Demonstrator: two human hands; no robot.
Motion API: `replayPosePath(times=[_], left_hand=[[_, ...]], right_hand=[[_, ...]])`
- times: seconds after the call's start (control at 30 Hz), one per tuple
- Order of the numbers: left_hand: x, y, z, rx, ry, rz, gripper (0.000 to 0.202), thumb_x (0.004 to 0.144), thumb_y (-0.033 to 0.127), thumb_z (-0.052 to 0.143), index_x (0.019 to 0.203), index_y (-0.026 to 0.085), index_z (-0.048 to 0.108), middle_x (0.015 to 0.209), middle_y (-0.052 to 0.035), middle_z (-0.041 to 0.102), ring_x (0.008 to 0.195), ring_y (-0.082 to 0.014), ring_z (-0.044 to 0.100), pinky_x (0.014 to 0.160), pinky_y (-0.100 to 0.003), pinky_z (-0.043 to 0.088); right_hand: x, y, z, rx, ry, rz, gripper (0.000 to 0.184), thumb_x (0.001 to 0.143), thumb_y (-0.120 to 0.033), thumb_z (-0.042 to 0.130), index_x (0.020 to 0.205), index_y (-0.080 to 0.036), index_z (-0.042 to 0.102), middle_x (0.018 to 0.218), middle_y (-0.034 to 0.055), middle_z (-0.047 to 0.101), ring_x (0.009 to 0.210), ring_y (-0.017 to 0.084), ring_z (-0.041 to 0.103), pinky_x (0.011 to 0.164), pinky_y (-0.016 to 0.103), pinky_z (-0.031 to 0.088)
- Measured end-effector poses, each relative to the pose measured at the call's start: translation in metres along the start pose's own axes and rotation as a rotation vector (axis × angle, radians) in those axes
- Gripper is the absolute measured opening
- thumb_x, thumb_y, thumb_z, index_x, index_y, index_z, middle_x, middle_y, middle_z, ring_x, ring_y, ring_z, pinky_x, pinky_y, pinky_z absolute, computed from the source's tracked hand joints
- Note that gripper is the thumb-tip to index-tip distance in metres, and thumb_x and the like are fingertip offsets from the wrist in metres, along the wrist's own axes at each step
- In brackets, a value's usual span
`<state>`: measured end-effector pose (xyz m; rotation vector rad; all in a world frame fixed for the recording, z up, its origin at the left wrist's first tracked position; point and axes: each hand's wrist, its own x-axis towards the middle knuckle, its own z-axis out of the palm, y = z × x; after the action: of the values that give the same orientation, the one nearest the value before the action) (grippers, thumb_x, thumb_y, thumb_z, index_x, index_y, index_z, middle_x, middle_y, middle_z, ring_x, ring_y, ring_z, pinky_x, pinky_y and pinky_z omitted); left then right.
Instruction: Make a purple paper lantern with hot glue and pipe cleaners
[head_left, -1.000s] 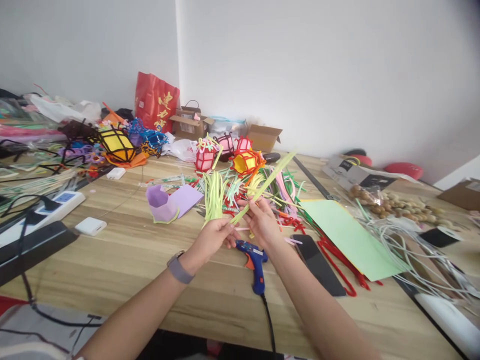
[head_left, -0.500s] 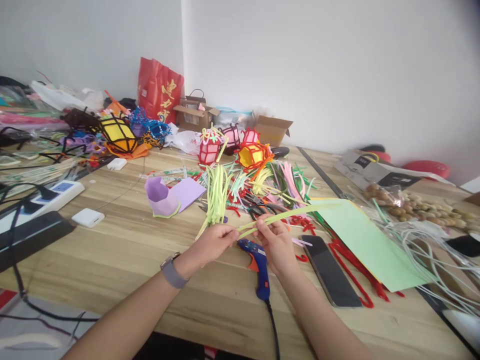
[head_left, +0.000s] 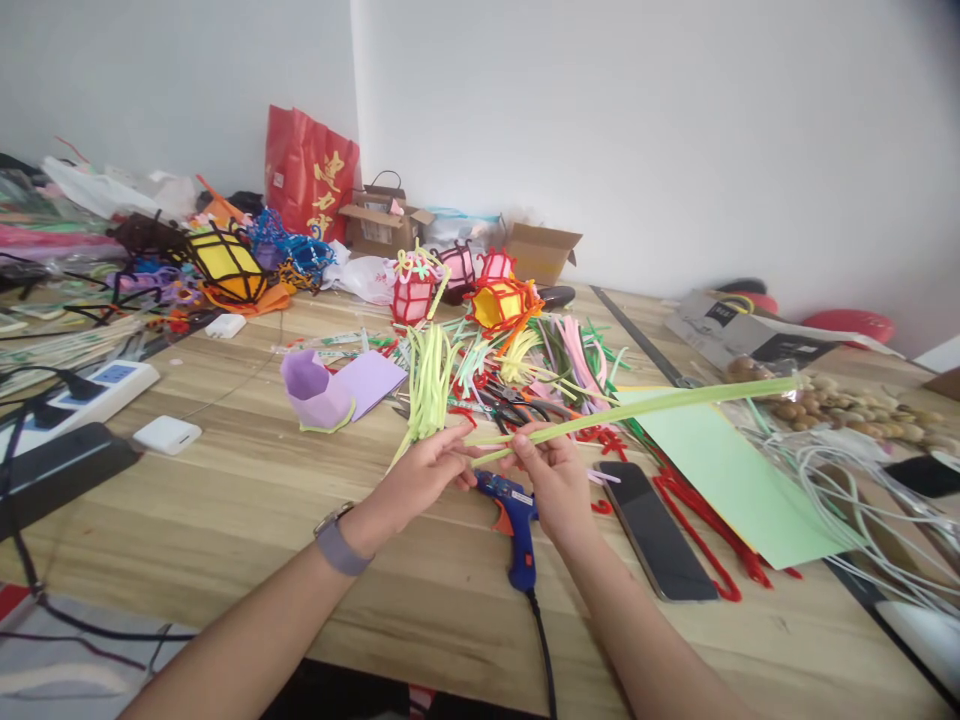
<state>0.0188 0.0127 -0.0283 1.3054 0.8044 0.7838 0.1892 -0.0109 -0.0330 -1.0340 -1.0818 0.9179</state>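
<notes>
Several yellow-green pipe cleaners (head_left: 660, 402) stretch between my hands and off to the right over a pale green sheet. My right hand (head_left: 551, 475) pinches them between thumb and fingers. My left hand (head_left: 435, 465) is closed at their near ends, its fingertips pressed together. Just behind it lies a bundle of yellow-green pipe cleaners (head_left: 429, 380). A blue glue gun (head_left: 521, 540) rests on the table below my hands, its cord running toward me. To the left sits a purple lantern-like cup (head_left: 316, 393) with a yellow-green rim at its base, beside flat purple sheets (head_left: 370, 383).
Finished lanterns (head_left: 499, 303) stand behind a heap of coloured pipe cleaners. A phone (head_left: 656, 530), red pipe cleaners (head_left: 705, 540) and the green sheet (head_left: 742, 480) lie to the right. A power strip (head_left: 112, 385) and white charger (head_left: 166, 434) are at left.
The pipe cleaners' far ends now reach further right and slightly higher. My left fingers have shifted at the near ends. The whole view has moved slightly.
</notes>
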Motion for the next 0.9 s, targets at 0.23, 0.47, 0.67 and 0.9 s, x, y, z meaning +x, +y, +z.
replayPosePath(times=[0.23, 0.47, 0.67, 0.9], left_hand=[[0.002, -0.006, -0.002, 0.070, -0.109, 0.025, 0.044, 0.078, 0.051, 0.057, 0.088, 0.010, 0.068, 0.074, -0.0034, 0.060, 0.063, -0.0127, 0.052, 0.063, -0.027, 0.041], [0.003, -0.008, 0.000, 0.071, -0.057, -0.045, 0.035, 0.076, 0.048, 0.058, 0.074, 0.013, 0.063, 0.064, 0.0003, 0.055, 0.056, -0.0107, 0.047, 0.054, -0.024, 0.035], [0.004, -0.003, -0.007, 0.031, 0.134, 0.071, 0.030, 0.079, 0.043, 0.057, 0.068, 0.015, 0.058, 0.065, 0.0003, 0.057, 0.054, -0.0093, 0.046, 0.052, -0.023, 0.034], [0.003, 0.003, -0.008, -0.095, 0.281, 0.199, 0.026, 0.080, 0.040, 0.059, 0.072, 0.015, 0.057, 0.069, 0.0002, 0.057, 0.057, -0.0085, 0.046, 0.054, -0.022, 0.037]], right_hand=[[-0.001, 0.001, 0.000, -0.011, 0.003, -0.036, 0.025, 0.074, -0.039, 0.071, 0.083, -0.021, 0.056, 0.059, -0.0051, 0.062, 0.055, 0.014, 0.064, 0.058, 0.027, 0.053], [-0.004, 0.002, 0.004, -0.032, -0.027, -0.025, 0.024, 0.075, -0.041, 0.069, 0.082, -0.022, 0.055, 0.060, -0.0038, 0.062, 0.055, 0.014, 0.063, 0.060, 0.028, 0.053], [0.005, -0.030, -0.015, -0.432, -0.126, 0.121, 0.034, 0.077, -0.051, 0.059, 0.092, -0.020, 0.057, 0.078, 0.0026, 0.066, 0.059, 0.017, 0.064, 0.057, 0.030, 0.051], [-0.057, -0.042, -0.010, -1.593, -0.323, 0.231, 0.053, 0.080, -0.040, 0.059, 0.128, -0.019, 0.050, 0.079, 0.0104, 0.072, 0.069, 0.027, 0.069, 0.053, 0.028, 0.041]])
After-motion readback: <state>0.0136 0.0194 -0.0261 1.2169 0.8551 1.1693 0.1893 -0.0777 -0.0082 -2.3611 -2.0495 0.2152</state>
